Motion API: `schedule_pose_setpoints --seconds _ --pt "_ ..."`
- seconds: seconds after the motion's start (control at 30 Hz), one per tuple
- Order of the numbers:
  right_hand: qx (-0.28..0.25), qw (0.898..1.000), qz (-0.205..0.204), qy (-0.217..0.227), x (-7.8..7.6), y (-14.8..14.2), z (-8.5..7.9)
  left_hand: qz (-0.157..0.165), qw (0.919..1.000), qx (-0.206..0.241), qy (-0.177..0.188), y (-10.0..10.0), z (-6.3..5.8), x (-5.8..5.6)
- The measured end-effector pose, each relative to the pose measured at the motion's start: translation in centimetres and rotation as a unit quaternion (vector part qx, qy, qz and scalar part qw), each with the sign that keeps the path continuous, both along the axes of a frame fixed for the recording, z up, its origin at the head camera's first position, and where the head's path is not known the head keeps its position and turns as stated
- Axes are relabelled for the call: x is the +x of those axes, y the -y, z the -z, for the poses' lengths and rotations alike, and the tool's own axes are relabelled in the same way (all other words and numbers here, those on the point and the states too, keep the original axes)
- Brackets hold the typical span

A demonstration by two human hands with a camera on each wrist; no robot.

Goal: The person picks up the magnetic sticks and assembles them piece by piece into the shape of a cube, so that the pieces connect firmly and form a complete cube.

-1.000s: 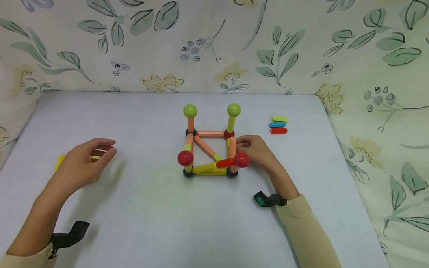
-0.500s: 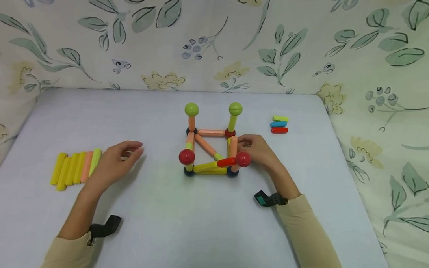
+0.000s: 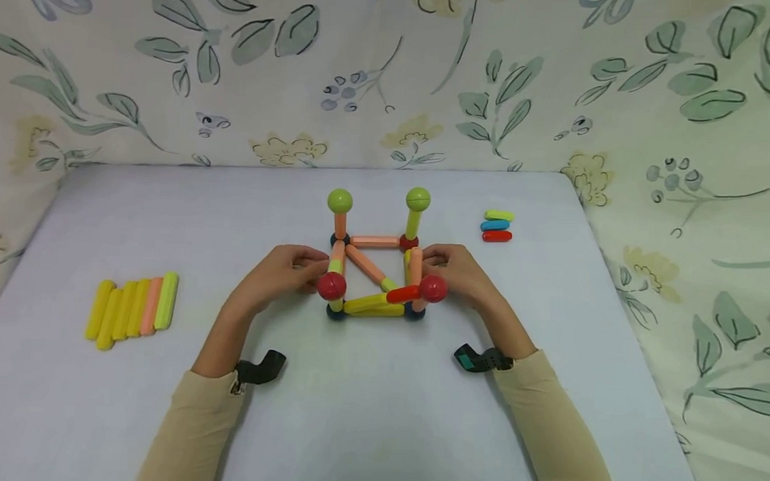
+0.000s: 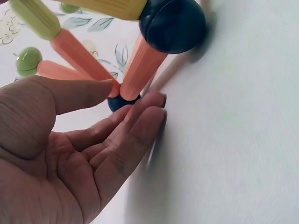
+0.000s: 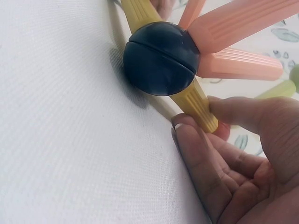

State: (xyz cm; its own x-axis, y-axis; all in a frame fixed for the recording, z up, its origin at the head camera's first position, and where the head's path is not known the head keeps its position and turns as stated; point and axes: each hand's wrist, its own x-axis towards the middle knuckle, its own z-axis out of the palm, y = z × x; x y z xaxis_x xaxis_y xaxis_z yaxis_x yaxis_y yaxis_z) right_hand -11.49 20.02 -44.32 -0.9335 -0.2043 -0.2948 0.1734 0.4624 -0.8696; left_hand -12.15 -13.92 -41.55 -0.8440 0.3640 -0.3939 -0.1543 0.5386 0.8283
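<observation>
A frame of building-toy rods and balls stands mid-table. Its base has orange and yellow rods joined by dark balls (image 5: 161, 58) and one red ball (image 3: 408, 242). Uprights carry two green balls (image 3: 418, 199) at the back and two red balls (image 3: 331, 286) in front. My right hand (image 3: 455, 270) pinches a yellow base rod (image 5: 194, 105) on the right side between thumb and fingers. At the left side, my left hand (image 3: 278, 276) holds nothing; its thumb and fingers are apart, close to the orange base rod (image 4: 142, 70).
Left on the white table (image 3: 378, 410) lies a row of loose rods: several yellow (image 3: 121, 310), one orange (image 3: 152, 306) and one light green (image 3: 166, 300). Three short pieces, green, blue (image 3: 495, 225) and red, lie back right. Floral cloth (image 3: 379, 71) hangs behind.
My left hand has moved right from above the loose rods to the frame's left side, uncovering the row. My right hand has stayed at the frame's right side.
</observation>
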Motion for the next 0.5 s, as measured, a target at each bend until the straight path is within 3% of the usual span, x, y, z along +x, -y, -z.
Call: schedule_pose_setpoints --seconds 0.13,0.3,0.5 --pt "0.002 1.0 -0.001 0.003 0.0 0.1 0.2 -0.002 0.9998 -0.008 0.016 -0.7 0.1 0.1" --pt "0.02 1.0 0.002 0.008 0.0 -0.1 -0.2 -0.017 0.9996 -0.019 -0.014 -1.9 0.5 0.4" --pt "0.046 0.998 -0.017 -0.041 -0.1 -0.4 -0.7 -0.03 0.9984 -0.033 -0.034 -2.0 0.7 0.6"
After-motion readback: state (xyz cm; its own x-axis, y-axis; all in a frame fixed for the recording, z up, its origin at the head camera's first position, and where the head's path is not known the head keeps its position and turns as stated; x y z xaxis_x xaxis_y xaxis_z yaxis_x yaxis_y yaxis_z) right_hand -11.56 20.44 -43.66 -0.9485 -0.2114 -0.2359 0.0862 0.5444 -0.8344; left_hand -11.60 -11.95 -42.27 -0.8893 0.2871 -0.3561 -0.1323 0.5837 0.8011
